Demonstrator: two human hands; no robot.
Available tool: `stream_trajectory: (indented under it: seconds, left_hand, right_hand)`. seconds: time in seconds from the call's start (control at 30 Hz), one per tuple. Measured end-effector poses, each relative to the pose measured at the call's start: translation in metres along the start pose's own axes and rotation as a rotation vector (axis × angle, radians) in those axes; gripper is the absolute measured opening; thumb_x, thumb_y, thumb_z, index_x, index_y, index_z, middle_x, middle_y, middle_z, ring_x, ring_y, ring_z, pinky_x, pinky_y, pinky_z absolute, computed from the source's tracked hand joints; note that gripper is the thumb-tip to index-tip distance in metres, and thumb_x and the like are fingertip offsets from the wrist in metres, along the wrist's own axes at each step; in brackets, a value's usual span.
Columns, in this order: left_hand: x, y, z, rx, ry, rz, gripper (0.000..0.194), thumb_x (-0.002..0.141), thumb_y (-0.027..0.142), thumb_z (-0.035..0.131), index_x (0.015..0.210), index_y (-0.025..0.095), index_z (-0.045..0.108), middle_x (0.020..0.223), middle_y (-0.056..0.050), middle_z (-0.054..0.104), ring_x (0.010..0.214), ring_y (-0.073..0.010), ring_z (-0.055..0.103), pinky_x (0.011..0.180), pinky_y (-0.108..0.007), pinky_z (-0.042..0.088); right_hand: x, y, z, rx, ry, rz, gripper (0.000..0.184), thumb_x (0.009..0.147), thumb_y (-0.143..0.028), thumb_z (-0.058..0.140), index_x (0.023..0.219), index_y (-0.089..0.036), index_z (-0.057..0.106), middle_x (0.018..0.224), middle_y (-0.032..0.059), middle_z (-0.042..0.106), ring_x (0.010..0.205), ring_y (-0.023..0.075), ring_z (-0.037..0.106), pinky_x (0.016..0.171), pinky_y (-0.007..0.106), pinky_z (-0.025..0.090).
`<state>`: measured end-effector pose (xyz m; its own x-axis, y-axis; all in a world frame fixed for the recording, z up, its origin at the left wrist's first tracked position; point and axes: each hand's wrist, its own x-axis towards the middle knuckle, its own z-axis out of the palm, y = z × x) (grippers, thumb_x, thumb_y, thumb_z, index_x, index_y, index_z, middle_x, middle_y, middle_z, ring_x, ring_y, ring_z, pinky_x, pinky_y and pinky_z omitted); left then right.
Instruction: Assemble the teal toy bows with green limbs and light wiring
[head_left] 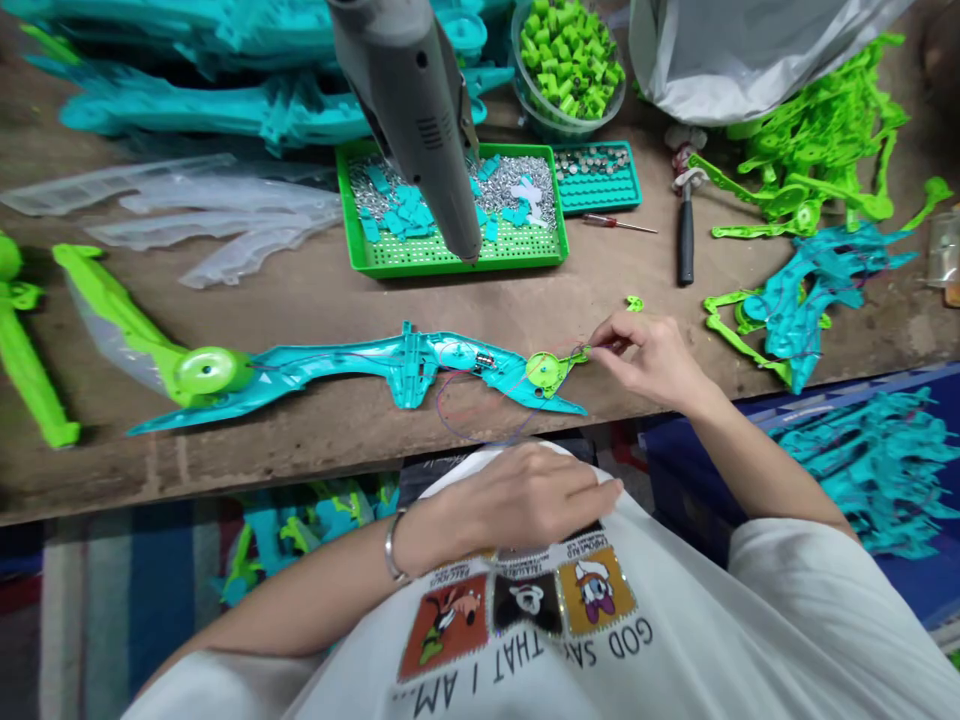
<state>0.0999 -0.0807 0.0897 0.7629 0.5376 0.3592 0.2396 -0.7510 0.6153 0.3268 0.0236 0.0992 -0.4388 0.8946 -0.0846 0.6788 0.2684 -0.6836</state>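
Observation:
A turquoise plastic bow-shaped half shell (pixel 337 362) lies along the front of the bench, its inner side up. A bright green arm with a round hub (pixel 211 372) sits at its left end, and a smaller green wheel piece (pixel 546 372) at its right end. Thin red and blue wires (pixel 442 410) loop out from the shell past the bench edge. At the wheel piece's tip, my right hand (pixel 649 358) pinches thin wire between thumb and fingertips. My left hand (pixel 536 497) is closed in front of my shirt, below the bench edge; whatever its fingers hold is hidden.
A grey electric screwdriver (pixel 427 130) hangs over a green tray (pixel 457 262) of screws and turquoise bits. Behind stand a tub of green parts (pixel 570 60) and stacked shells (pixel 210 110). A hammer (pixel 685 235), small screwdriver (pixel 619 223) and green arms (pixel 817 150) lie right.

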Motion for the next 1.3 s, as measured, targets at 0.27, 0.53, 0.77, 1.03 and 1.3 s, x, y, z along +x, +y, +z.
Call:
stream_trajectory:
  seconds: [0.27,0.53,0.77,1.03,1.3]
  left_hand:
    - [0.040,-0.052,-0.060,0.236,0.273,-0.390,0.025,0.106,0.026,0.047,0.115,0.018,0.069,0.100,-0.006,0.072,0.093,-0.0194,0.067,0.086,-0.035,0.054]
    - [0.047,-0.109,0.002,0.084,-0.210,-0.381,0.039,0.108,0.032,0.041,0.133,0.020,0.067,0.101,-0.009,0.066,0.099,-0.0238,0.061,0.089,-0.037,0.048]
    - [0.031,-0.108,0.011,0.042,-0.084,-0.305,0.041,0.105,0.045,0.052,0.133,0.018,0.067,0.112,-0.010,0.074,0.107,-0.0231,0.067,0.094,-0.037,0.047]
    - [0.026,-0.112,0.014,0.085,-0.073,-0.255,0.042,0.100,0.050,0.061,0.128,0.021,0.071,0.122,-0.010,0.075,0.111,-0.0242,0.069,0.096,-0.039,0.047]
    - [0.026,-0.105,0.018,0.296,-0.173,-0.219,0.042,0.103,0.046,0.056,0.133,0.019,0.067,0.119,-0.013,0.072,0.106,-0.0269,0.063,0.093,-0.040,0.046]
  right_hand:
    - [-0.020,0.030,0.003,-0.141,-0.026,0.070,0.011,0.084,-0.016,0.060,0.085,-0.020,0.070,0.084,0.0059,0.076,0.077,0.0207,0.068,0.075,0.032,0.048]
    - [-0.013,0.061,0.014,-0.194,-0.064,0.064,0.011,0.084,-0.014,0.057,0.085,-0.021,0.066,0.078,0.0045,0.071,0.071,0.0194,0.063,0.071,0.030,0.043]
    - [-0.008,0.060,0.015,-0.117,-0.070,0.065,0.004,0.084,-0.018,0.062,0.087,-0.020,0.065,0.079,0.0047,0.070,0.072,0.0190,0.063,0.072,0.031,0.047]
    - [-0.005,0.068,0.011,-0.003,-0.125,0.075,0.009,0.088,-0.027,0.068,0.092,-0.018,0.067,0.081,0.0038,0.070,0.072,0.0172,0.065,0.069,0.029,0.049]
    - [0.002,0.066,0.010,-0.028,-0.149,0.099,0.004,0.085,-0.019,0.066,0.089,-0.018,0.067,0.077,0.0023,0.067,0.069,0.0155,0.063,0.069,0.028,0.047]
